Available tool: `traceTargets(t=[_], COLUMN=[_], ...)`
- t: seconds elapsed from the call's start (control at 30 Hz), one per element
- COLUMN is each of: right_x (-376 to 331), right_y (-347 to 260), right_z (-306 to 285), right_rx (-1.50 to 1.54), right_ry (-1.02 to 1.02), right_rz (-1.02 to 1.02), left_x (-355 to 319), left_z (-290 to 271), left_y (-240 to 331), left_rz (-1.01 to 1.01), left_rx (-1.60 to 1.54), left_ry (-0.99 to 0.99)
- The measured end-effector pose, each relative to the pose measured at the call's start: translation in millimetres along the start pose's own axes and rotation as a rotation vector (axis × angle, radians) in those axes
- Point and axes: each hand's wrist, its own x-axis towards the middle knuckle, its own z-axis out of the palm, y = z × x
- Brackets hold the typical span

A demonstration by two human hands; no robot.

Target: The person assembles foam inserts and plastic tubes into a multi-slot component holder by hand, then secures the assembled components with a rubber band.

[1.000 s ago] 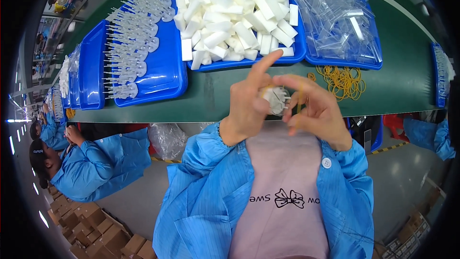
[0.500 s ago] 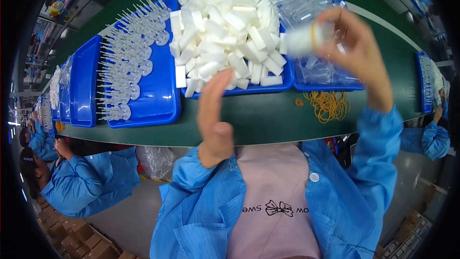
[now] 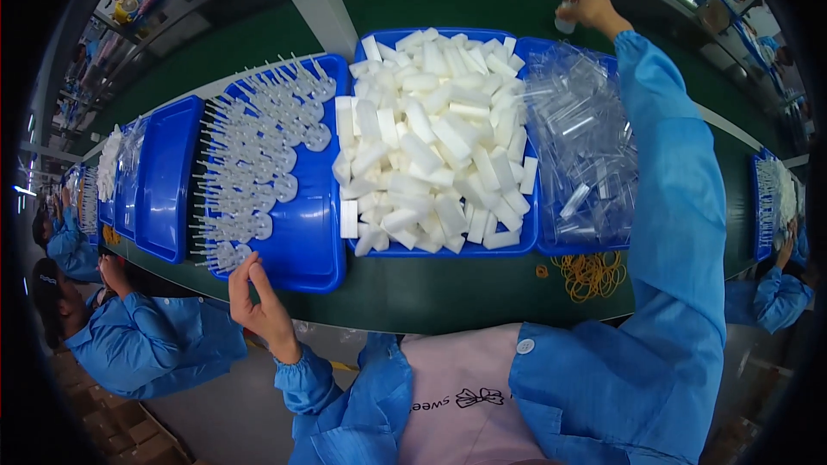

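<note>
My right hand [image 3: 590, 9] is stretched far out beyond the trays, closed around a small whitish, partly see-through cylinder-like piece [image 3: 565, 22] over the green surface. Low at the left, my left hand [image 3: 264, 308] has its fingertips drawn together at the near edge of a blue tray [image 3: 301, 251]. Right beside those fingertips lie translucent round-based plastic parts with thin stems [image 3: 258, 176], set in rows. Whether the fingers grip one of them is hidden. A middle tray is heaped with white foam blocks [image 3: 431, 142], and my right sleeve partly covers a tray of clear plastic tubes [image 3: 573, 142].
Yellow rubber bands [image 3: 589, 275] lie on the green table [image 3: 413, 293] before the right-hand tray. An empty-looking blue tray [image 3: 168, 181] stands farther left. A co-worker in blue [image 3: 155, 336] sits at the left, another [image 3: 780, 293] at the right. A pale post [image 3: 314, 0] rises behind.
My right hand has carried the whitish piece from above the tube tray to the far side. My left hand has moved left, from before the foam blocks to the stemmed parts. The view has shifted.
</note>
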Motion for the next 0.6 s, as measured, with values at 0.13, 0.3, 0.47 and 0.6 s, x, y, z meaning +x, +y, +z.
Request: traceTargets(t=[0.13, 0.3, 0.47, 0.6], right_x=[2.1, -44.2, -163.2, -198.6], right_y=[26.2, -36.0, -106.2, -111.7], right_z=[10.2, -35.7, -41.8, -13.0], right_rx=[-0.079, 0.169, 0.004, -0.186], right_ry=[0.060, 0.166, -0.046, 0.019], right_rz=[-0.013, -0.466, -0.693, -0.610], left_x=[15.4, 22.1, 32.2, 33.8], left_z=[2.7, -7.3, -17.1, -20.9], left_y=[-17.9, -20.4, -32.2, -33.0], left_rz=[0.124, -0.129, 0.120, 0.106], left_rx=[0.258, 0.365, 0.453, 0.373], left_ry=[0.010, -0.037, -0.033, 0.001])
